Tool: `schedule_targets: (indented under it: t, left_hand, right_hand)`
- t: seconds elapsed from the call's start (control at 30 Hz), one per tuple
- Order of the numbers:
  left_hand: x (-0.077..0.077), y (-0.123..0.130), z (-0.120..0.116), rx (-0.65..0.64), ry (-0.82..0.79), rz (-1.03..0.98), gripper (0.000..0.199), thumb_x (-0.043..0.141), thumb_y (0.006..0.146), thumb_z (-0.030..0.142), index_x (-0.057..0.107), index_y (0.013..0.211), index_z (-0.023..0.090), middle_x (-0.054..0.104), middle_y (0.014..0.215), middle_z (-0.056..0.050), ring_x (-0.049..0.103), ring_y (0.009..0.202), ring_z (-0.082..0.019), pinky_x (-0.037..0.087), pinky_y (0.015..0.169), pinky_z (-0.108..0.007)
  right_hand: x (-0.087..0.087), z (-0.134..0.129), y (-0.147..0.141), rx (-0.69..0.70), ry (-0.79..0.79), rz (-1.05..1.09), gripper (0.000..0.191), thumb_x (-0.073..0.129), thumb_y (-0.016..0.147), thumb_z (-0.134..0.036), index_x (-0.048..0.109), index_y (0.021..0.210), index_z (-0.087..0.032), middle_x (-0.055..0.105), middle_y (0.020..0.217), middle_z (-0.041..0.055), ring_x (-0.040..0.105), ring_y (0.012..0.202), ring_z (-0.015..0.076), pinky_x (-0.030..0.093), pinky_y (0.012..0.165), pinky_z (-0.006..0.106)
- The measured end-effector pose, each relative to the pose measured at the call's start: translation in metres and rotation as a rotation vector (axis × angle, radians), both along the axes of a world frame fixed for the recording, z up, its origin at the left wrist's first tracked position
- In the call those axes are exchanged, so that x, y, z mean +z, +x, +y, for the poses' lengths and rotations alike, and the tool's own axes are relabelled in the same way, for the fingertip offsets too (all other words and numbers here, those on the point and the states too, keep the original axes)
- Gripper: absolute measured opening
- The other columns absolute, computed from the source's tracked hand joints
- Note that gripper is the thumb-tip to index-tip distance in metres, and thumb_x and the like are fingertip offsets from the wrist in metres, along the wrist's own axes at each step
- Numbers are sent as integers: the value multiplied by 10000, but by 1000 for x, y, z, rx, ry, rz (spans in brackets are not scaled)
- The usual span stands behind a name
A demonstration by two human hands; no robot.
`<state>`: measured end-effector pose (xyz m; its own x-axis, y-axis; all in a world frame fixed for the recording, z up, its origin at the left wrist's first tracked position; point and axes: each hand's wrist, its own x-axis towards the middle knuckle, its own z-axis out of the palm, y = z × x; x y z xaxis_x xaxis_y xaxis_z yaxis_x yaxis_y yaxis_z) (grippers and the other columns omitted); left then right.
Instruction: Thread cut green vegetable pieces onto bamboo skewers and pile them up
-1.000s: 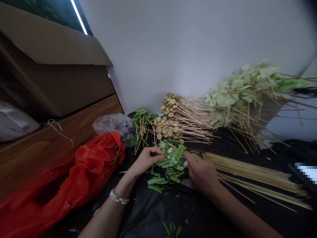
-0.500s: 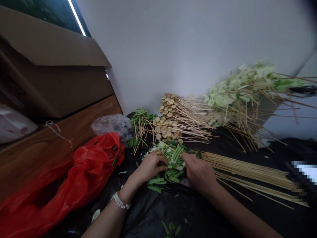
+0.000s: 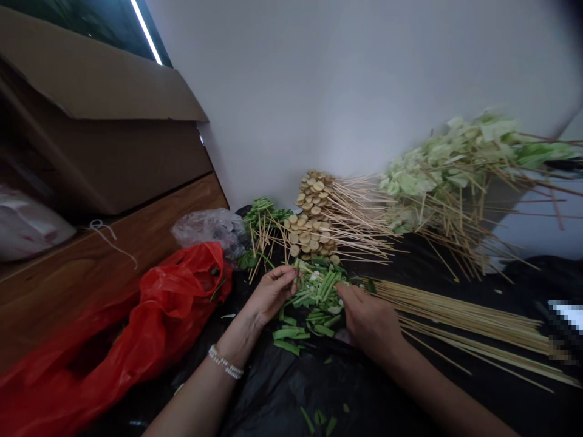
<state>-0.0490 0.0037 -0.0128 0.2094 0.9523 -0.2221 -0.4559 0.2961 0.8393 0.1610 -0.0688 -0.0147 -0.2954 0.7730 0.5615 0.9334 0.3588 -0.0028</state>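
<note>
A heap of cut green vegetable pieces [image 3: 325,291] lies between my two hands, with pale bits among the stalks and leaves. My left hand [image 3: 273,292], a beaded bracelet [image 3: 225,363] at its wrist, is at the heap's left edge. Its thumb and fingertips are pinched together; whatever is between them is too small to make out. On the right side, my right hand [image 3: 371,315] has its fingers closed, the tips touching the stalks. The back of the hand hides what it grips. Long bare bamboo skewers [image 3: 455,315] lie just right of it.
Skewered round slices [image 3: 314,233] are stacked behind the heap, beside skewered green stalks [image 3: 264,212]. Skewered cabbage leaves [image 3: 437,161] lean at the right by the wall. Left are a red plastic bag [image 3: 155,321], a clear bag [image 3: 209,229] and a cardboard box [image 3: 136,158]. Black plastic sheeting [image 3: 282,394] lies underneath.
My left hand has risen from the heap's near middle to its upper left edge, and its fingers have drawn into a pinch. My right hand has barely moved. The view has shifted slightly.
</note>
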Motion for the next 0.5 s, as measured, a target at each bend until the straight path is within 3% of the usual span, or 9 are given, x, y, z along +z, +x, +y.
schedule_targets:
  t: [0.17,0.5]
  left_hand:
    - [5,-3,0,0,-79,-145,169,789,667,121,658,774,124,682,793,-37,622,661,-78,516,605,-166]
    - [5,-2,-1,-22,-65,-122,202,823,619,137,663,739,114,677,759,-38,604,623,-77,507,585,-167]
  right_hand:
    - [-3,-1,-2,41,-6,6,331,430,834,-78,632,1070,-193,646,761,5,562,592,118,293,527,268]
    - [-5,-1,-3,63,19,3,318,423,844,-82,632,1060,-186,626,745,-6,547,564,119,280,533,280]
